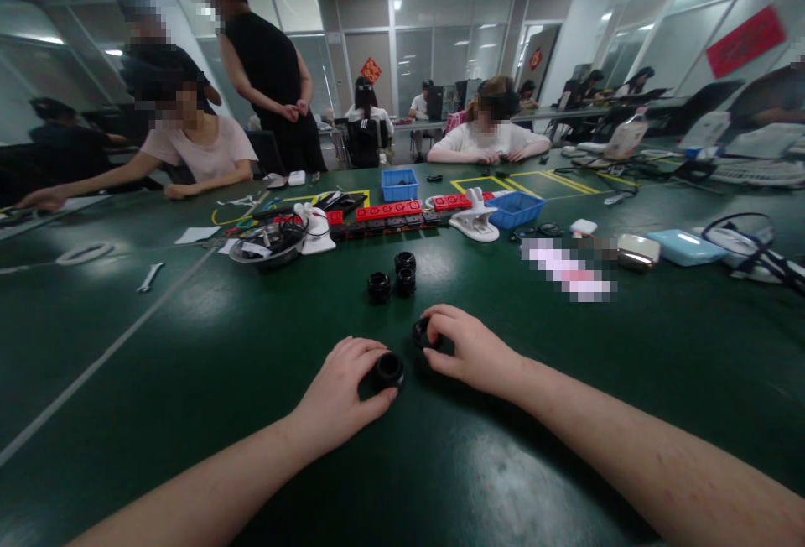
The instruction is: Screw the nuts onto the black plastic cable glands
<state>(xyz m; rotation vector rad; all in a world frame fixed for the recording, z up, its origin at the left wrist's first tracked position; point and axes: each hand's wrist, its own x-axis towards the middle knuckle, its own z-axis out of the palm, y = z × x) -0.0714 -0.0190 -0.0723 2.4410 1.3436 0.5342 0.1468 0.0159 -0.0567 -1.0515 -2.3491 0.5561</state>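
Observation:
My left hand (336, 388) rests at the green table with its thumb and fingers closed around a short black cylinder with a round opening on top (389, 371). To its right, my right hand (471, 347) grips a black ring-like part (421, 332) between thumb and fingers, partly hidden behind the fingers. The two held parts are close together but apart. Just beyond the hands, three similar black cylinders stand grouped: one at the left (379, 286), one at the front right (406, 282) and one behind (405, 261). Their exact kind cannot be made out.
Red and black power strips (388, 210) run across the table between two white clip bases (476, 224). Blue bins (399, 186) stand behind. A wrench (150, 277) and a bowl of cables (267, 252) lie left; a blue case (685, 247) lies right. Several people sit or stand around.

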